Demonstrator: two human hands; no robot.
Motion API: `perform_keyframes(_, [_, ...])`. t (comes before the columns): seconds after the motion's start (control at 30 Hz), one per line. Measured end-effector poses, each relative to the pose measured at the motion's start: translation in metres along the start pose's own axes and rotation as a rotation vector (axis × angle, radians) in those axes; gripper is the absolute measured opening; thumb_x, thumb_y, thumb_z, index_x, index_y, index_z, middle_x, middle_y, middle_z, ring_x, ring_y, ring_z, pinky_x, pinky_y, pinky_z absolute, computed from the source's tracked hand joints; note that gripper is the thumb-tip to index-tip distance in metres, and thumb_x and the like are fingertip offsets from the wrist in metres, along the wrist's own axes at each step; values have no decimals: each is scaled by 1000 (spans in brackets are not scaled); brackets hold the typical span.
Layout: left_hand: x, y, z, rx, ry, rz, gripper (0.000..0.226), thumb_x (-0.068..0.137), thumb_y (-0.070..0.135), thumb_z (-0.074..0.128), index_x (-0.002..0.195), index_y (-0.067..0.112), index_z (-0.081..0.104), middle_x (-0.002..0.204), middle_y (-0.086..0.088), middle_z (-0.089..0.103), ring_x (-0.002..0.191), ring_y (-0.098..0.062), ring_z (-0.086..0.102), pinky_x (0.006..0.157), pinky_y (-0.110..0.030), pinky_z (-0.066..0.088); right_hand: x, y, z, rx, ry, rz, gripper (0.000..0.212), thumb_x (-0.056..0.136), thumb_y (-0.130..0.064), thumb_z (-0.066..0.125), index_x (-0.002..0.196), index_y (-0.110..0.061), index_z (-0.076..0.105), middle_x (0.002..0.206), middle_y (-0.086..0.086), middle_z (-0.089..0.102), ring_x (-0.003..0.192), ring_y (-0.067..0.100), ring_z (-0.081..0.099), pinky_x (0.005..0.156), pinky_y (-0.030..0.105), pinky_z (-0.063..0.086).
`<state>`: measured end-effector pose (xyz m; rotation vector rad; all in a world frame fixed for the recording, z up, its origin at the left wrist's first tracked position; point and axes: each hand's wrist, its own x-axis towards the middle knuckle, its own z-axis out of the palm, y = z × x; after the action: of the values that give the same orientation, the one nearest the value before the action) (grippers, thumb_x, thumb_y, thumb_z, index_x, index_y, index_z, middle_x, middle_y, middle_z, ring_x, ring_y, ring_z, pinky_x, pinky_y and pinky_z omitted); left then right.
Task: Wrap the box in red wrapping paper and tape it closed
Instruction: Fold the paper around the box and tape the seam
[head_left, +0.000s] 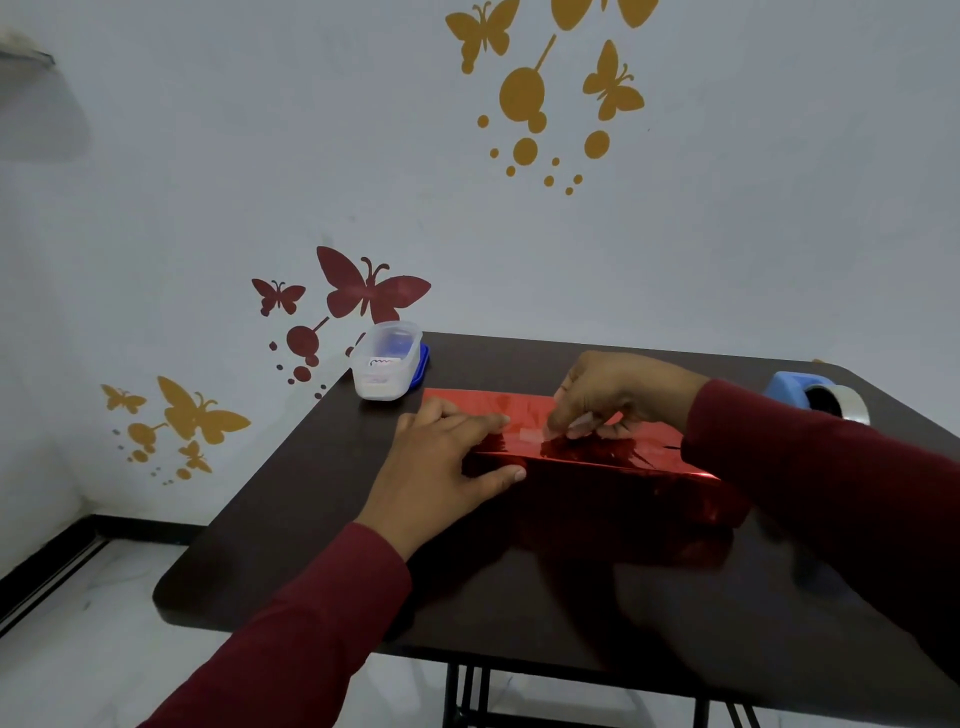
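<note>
My left hand (447, 457) lies open and flat on the left end of the box (597, 467), fingers spread along its top edge and thumb pressed against its near side; the box sits near the middle of the dark bench (311, 519), a little toward the far edge, already covered in shiny red wrapping paper (613, 499) that spills onto the bench on the near side and juts out flat toward the far edge; my right hand (618, 395) hovers over the top of the box with thumb and forefinger pinched on a short strip of clear tape (535, 432), whose free end lies on the paper between my two hands; both my sleeves are dark red. At the far left corner of the bench stands a small clear plastic container (387, 366) with a blue lid under it, well apart from the box; at the far right edge sits a blue tape dispenser (815, 397) with a roll of clear tape in it, partly hidden behind my right forearm; the wall behind carries red and yellow butterfly stickers (371, 288).
</note>
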<state>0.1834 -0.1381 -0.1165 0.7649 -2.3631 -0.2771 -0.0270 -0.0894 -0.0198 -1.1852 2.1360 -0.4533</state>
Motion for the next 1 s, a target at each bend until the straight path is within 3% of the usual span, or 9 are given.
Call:
perform_keyframes(0.1, [0,-2,1,38,6,13,63,85,67,68,142,41,56,98,38,40,104,4,23,97,-32,29,3,-4,1,-52,13,2,25,74,-13,91,92,-15,72,74,-2,75,65,6,72,65,26,45])
perform_keyframes(0.2, [1,-2,3,168,3,71,69,83,79,55,143,46,51,120,28,57,117,-7,27,95,-35,28,5,-8,1,-96,10,17,23,73,-12,91,89,-15,73,79,-1,77,70,8,73,65,26,46])
perform_keyframes(0.47, [10,4,5,324,-34,101,72,77,92,39,131,51,62,120,22,46,120,-18,34,96,-41,24,2,-16,0,-202,26,50,24,74,-15,92,72,-14,68,72,1,77,62,9,67,64,26,47])
perform_keyframes(0.63, [8,2,3,343,-40,74,75,75,94,36,136,56,57,121,22,41,121,-16,32,96,-41,24,-3,-13,-4,-317,80,73,31,74,-35,94,77,-14,71,74,-2,75,67,13,61,68,27,49])
perform_keyframes(0.77, [9,3,3,342,-45,59,75,74,95,37,137,57,56,120,21,41,122,-16,31,97,-41,22,-7,5,-13,-452,175,99,43,78,-43,90,75,-13,59,67,-1,57,55,14,51,51,23,43])
perform_keyframes(0.87, [9,3,2,349,-58,65,76,74,94,37,138,57,55,122,21,42,122,-16,31,98,-41,22,-13,21,-24,-476,239,139,45,76,-40,92,79,-9,59,74,2,59,56,16,52,48,23,41])
perform_keyframes(0.93, [9,2,2,351,-64,68,77,74,94,38,139,57,54,122,21,41,122,-16,31,98,-41,22,-15,24,-27,-533,289,147,47,72,-41,94,83,-10,60,85,4,65,62,18,57,55,25,47])
perform_keyframes(1.0, [9,2,2,336,-69,67,77,74,94,40,139,57,54,121,22,39,122,-15,30,96,-40,20,-15,22,-24,-541,343,97,51,66,-38,97,95,-12,63,106,5,68,84,24,65,77,33,59])
